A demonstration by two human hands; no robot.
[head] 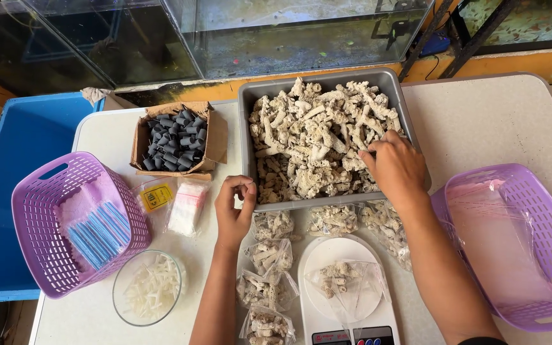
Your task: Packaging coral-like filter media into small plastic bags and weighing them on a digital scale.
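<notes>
Saw picking step: right hand (396, 167) dug into coral rubble (314, 144) in grey tray (248, 150) at tabletop back edge, fingers curled on pieces, grip unclear. Left hand (234, 207) at tray front rim, pinched, seemingly empty. Part-filled bag (346, 281) lay on scale (343, 297), front edge; I judged next pieces needed careful weighing. Left basket (39, 211) held blue sticks (100, 231).

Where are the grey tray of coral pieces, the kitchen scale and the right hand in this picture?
grey tray (245, 121): head view, on its bare left wall.
kitchen scale (327, 250): head view, on the white round platform, above the bag.
right hand (396, 167): head view, on the back of the hand, over the coral pieces.
</notes>
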